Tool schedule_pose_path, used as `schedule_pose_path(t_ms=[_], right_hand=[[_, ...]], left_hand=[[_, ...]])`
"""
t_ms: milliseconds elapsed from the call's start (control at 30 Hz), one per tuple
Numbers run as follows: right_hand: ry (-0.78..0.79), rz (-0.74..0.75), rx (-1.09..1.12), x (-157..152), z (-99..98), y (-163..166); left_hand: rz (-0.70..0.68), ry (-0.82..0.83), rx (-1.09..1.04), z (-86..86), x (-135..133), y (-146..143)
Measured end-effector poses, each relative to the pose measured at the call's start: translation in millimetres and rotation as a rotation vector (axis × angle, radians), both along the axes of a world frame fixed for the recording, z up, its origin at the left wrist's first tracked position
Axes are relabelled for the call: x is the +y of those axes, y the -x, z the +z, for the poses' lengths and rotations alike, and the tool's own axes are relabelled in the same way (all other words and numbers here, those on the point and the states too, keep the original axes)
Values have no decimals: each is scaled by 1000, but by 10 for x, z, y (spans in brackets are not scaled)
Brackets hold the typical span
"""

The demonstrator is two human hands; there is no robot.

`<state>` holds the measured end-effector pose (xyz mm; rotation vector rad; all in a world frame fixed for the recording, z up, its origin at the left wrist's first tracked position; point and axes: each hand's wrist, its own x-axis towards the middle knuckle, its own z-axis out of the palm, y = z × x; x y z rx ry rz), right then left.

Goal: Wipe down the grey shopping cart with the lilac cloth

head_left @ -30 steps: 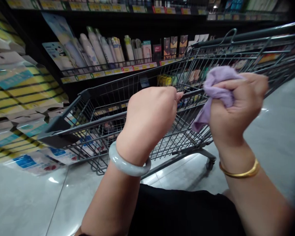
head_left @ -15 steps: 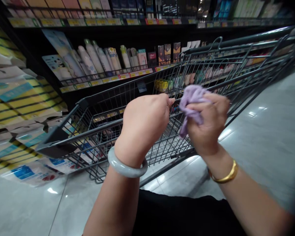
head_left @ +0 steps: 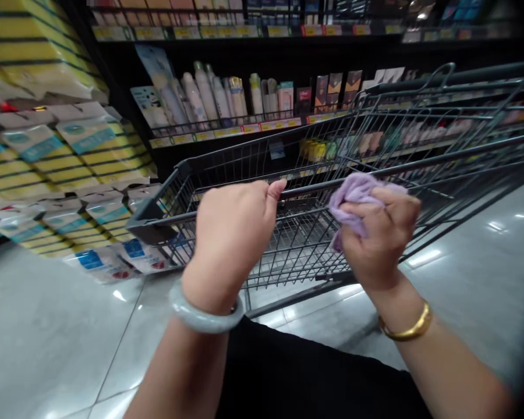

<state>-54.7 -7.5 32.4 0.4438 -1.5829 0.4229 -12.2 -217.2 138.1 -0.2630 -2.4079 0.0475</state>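
Observation:
A grey wire shopping cart (head_left: 305, 224) stands across the view in front of me. My left hand (head_left: 233, 230), with a pale bangle at the wrist, is closed over its near top rail, thumb lying along the bar. Most of those fingers are hidden behind the back of the hand. To the right, my right hand (head_left: 382, 233) clutches a crumpled purple cloth (head_left: 353, 195) against the same rail. A gold bracelet circles that wrist. Through the wires the basket's bottom shows.
Behind the cart, shelves hold bottles (head_left: 207, 93) and small boxes (head_left: 334, 90) above price labels. Packs in yellow, black-striped wrapping (head_left: 91, 151) are stacked at the left, close to the cart's end. Below lies a shiny tiled floor (head_left: 61, 326).
The hands are farther apart along the rail, the left one having shifted left. The shelves and cart sit farther right in view, and more of the yellow packs shows.

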Motion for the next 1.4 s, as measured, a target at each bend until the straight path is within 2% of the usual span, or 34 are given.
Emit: schedule_pose_path(t_ms=[100,167,300,400,467,567,633,700,767,833,900,1033,1133,1267,1333,1400], right_hand=[[-189,40,21,-170,-57,-54],[-224,46,56,-113,-41,-29],[-7,22,4,153,56,37],[113,39,-63,117,50,-12],[38,81,-60,-17,-11,-66],[-262,114,-26,-142,-103,-105],[-375,107,-2,-93,-107,-94],[-308,86,0,15,-66,-72],[-155,72,-22,85,-24,-61],[-67,87,-54,51,-41,-71],[-102,129,-65,-70,-139,-90],[-318,146,-94,-268,-363,-111],[-335,154,-92,-225,-272,-143],[-192,138,-19,-158,28,-192],[-152,149,-29,-211,18,-185],[-183,164,-49,-306,-140,-163]], left_hand=[[36,-56,73,-138,-5,9],[32,-80,143,-219,6,32],[-34,-96,248,-310,-7,67],[-59,-102,304,-343,-20,83],[-55,-96,328,-358,-21,93],[-52,-87,331,-369,-21,102],[-66,-98,315,-368,-24,101],[-86,-124,293,-364,-27,95],[-103,-156,271,-361,-27,88],[-116,-176,260,-361,-24,82],[-119,-179,265,-362,-20,80],[-102,-150,279,-367,-17,79],[-74,-105,292,-371,-19,74],[-54,-88,300,-379,-13,63],[-66,-105,295,-384,-7,63],[-86,-122,300,-389,-3,67]])
